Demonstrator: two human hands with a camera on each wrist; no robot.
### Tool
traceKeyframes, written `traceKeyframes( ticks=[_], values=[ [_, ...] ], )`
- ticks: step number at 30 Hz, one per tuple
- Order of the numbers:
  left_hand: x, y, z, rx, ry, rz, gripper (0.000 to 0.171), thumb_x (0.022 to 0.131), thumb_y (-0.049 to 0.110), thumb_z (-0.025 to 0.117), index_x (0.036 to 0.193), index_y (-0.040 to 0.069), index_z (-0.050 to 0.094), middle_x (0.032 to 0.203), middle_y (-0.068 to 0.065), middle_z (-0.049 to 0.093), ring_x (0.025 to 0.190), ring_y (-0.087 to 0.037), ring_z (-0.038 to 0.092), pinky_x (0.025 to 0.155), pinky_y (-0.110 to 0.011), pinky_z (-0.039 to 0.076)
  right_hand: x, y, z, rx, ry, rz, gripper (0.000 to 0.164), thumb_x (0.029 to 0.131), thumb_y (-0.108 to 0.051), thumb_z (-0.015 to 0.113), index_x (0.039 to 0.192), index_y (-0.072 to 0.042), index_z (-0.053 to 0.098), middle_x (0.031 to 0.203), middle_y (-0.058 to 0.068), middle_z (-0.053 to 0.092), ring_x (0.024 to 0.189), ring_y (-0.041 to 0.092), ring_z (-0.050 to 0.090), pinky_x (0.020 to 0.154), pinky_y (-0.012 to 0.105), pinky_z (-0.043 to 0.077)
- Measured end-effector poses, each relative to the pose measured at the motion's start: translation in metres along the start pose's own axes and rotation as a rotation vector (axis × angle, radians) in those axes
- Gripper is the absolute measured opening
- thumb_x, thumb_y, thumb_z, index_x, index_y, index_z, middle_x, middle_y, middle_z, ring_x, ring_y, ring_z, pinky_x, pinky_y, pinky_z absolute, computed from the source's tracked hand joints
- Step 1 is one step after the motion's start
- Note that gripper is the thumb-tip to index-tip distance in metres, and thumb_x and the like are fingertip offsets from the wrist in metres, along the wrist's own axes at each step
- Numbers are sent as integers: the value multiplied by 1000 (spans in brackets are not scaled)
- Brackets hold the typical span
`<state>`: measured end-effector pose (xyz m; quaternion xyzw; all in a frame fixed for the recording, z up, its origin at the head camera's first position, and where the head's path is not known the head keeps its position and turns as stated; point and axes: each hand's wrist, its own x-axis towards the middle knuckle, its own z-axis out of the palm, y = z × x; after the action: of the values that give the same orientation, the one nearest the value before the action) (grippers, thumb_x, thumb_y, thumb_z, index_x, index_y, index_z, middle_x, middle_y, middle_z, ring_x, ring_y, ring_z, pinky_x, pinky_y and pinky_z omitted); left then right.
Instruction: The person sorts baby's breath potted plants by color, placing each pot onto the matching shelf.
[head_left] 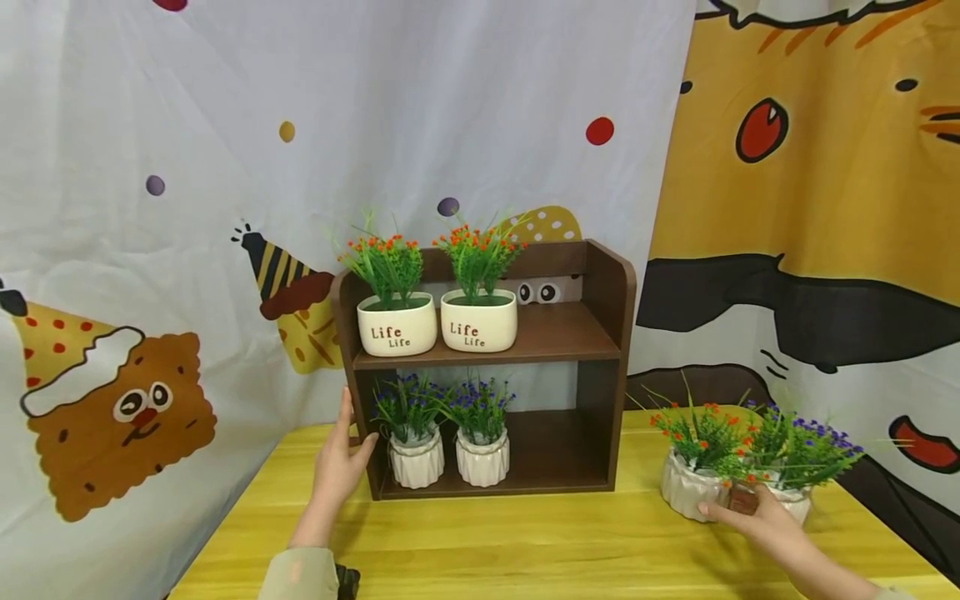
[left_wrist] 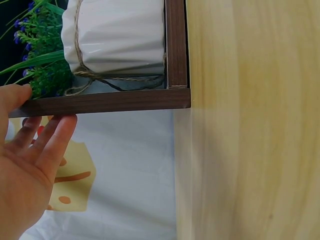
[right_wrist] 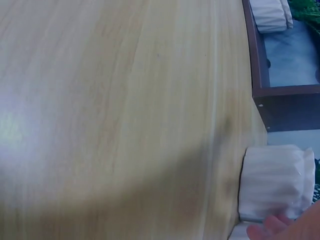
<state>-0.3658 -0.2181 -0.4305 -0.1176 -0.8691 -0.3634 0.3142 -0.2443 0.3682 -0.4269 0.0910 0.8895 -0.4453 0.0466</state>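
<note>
My left hand (head_left: 339, 467) is at the lower left side of a brown two-tier shelf (head_left: 543, 483). In the left wrist view its thumb lies over one face of the side panel (left_wrist: 110, 102), with the fingers against the other. My right hand (head_left: 765, 525) reaches to a white fluted flowerpot (head_left: 684, 487) with orange flowers, its thumb touching the front. The other fingers go between this pot and a second white flowerpot (head_left: 795, 502) with purple flowers, tips partly hidden. In the right wrist view the blurred fingers (right_wrist: 272, 226) are beside the pots.
Two oval white "Life" planters (head_left: 396, 329) with orange flowers stand on the upper shelf's left. Two white fluted pots (head_left: 483, 458) with purple flowers stand below. The shelf is on a yellow wood-grain table (head_left: 525, 542). A printed curtain (head_left: 480, 100) hangs behind.
</note>
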Motion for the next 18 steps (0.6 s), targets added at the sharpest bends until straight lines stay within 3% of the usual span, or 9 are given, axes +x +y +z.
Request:
traceKeyframes(
  ticks=[5, 9, 11, 12, 15, 18],
  values=[
    [-1, 0, 2, 6, 9, 8, 93, 89, 7, 70, 158, 18, 8, 141, -28, 45, 107, -49, 57, 77, -62, 47, 2, 1, 4, -28, 15, -9, 109, 92, -52, 59, 141, 26, -1, 143, 46, 13, 130, 58, 23, 100, 58, 39],
    [-3, 1, 3, 8, 4, -1, 94, 90, 8, 69, 158, 22, 6, 139, -28, 47, 103, -48, 59, 75, -61, 47, 5, 2, 5, -47, 27, 1, 110, 91, -54, 59, 141, 25, 2, 143, 46, 13, 130, 58, 24, 100, 59, 38],
    [-3, 2, 3, 6, 1, -6, 95, 90, 8, 69, 158, 24, 5, 139, -28, 47, 102, -48, 59, 76, -61, 47, 7, 3, 6, -73, 46, 0, 108, 91, -55, 59, 140, 27, 8, 141, 47, 18, 127, 60, 28, 98, 59, 40],
    [-4, 2, 4, 8, -1, -10, 95, 90, 8, 69, 158, 25, 5, 139, -28, 47, 101, -48, 59, 76, -61, 47, 7, 4, 7, -82, 62, 4, 102, 90, -55, 60, 139, 25, 18, 136, 48, 28, 122, 59, 36, 95, 56, 44],
    [-4, 3, 4, 8, -4, -13, 94, 90, 9, 69, 158, 23, 6, 140, -27, 46, 101, -49, 59, 75, -62, 47, 9, 5, 11, -98, 130, -5, 90, 89, -53, 62, 132, 20, 34, 118, 40, 49, 102, 46, 53, 82, 45, 49],
    [-4, 2, 5, 11, 0, -13, 93, 90, 9, 69, 158, 23, 6, 141, -27, 46, 101, -48, 59, 75, -61, 47, 12, 7, 17, -54, 212, -25, 80, 88, -53, 65, 124, 15, 40, 97, 24, 53, 84, 25, 49, 69, 32, 44]
  ],
)
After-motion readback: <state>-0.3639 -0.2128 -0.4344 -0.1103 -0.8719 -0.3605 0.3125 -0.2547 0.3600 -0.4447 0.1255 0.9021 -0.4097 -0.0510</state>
